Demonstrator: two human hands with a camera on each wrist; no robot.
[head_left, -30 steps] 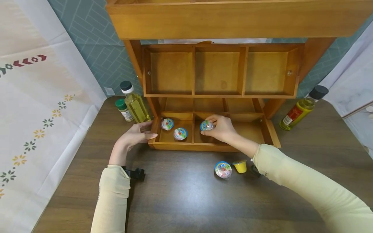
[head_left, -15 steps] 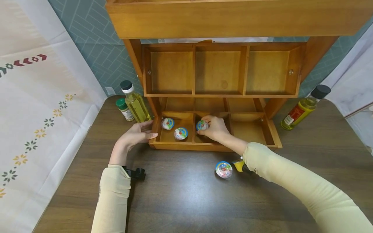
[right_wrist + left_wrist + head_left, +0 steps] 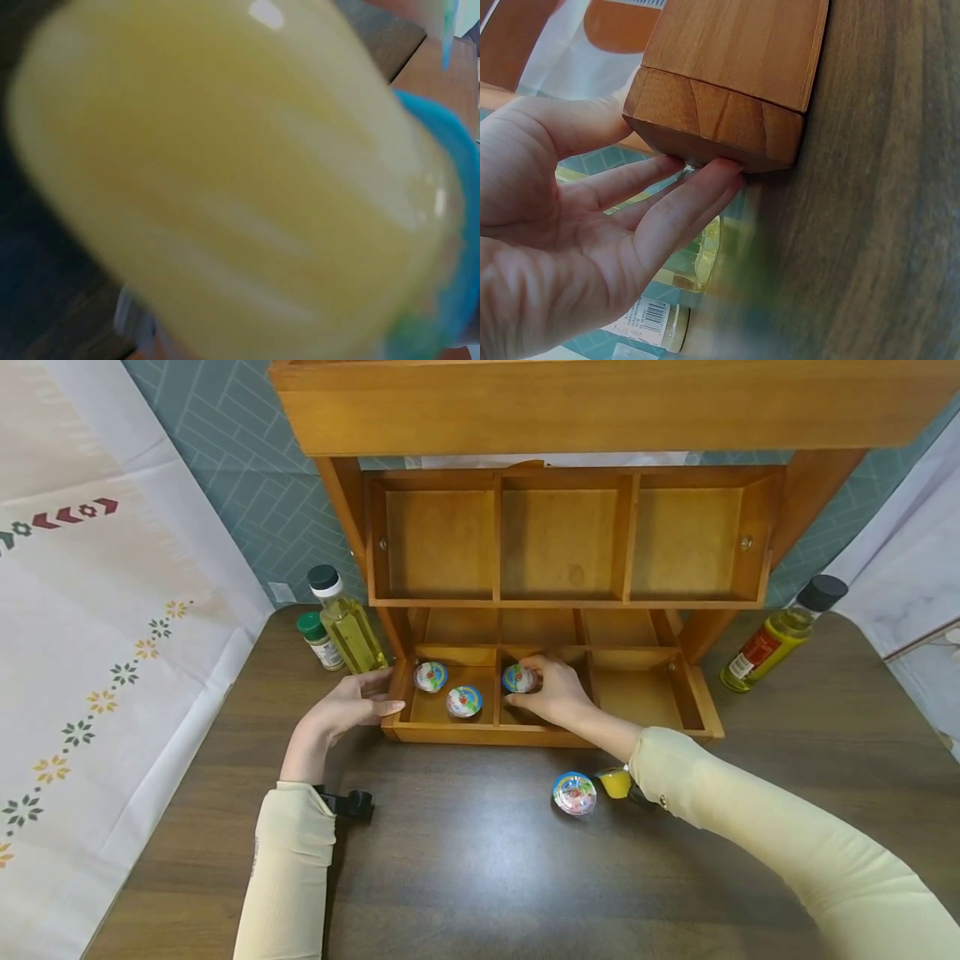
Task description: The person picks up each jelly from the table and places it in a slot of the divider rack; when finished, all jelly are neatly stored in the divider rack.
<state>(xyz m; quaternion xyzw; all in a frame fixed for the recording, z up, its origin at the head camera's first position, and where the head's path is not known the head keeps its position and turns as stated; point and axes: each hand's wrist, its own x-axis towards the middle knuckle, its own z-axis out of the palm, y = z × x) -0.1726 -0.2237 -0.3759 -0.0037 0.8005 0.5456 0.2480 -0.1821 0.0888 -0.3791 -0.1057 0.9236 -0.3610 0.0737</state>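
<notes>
In the head view my right hand [image 3: 553, 692] is over the middle compartment of the wooden organizer [image 3: 438, 737]. Its thumb and fingers hold a small jelly cup [image 3: 517, 678] with a blue-rimmed printed lid, inside that compartment near the left divider. My left hand [image 3: 348, 706] grips the organizer's left front corner, thumb on one side and fingers on the other; the left wrist view shows this wooden corner [image 3: 712, 116] close up. Two more jelly cups, one at the back [image 3: 431, 677] and one nearer the front [image 3: 464, 702], sit in the left compartment.
On the table lie another jelly cup [image 3: 574, 794] and a yellow cup [image 3: 616, 783], partly behind my right sleeve; a yellow cup [image 3: 225, 180] fills the right wrist view. Oil bottles stand left [image 3: 351, 627] and right [image 3: 772, 639], with a green-capped jar [image 3: 322, 642]. An upper tray [image 3: 566, 603] overhangs.
My right hand has moved left with its jelly cup, to the left part of the middle compartment. My left hand stays at the organizer's corner.
</notes>
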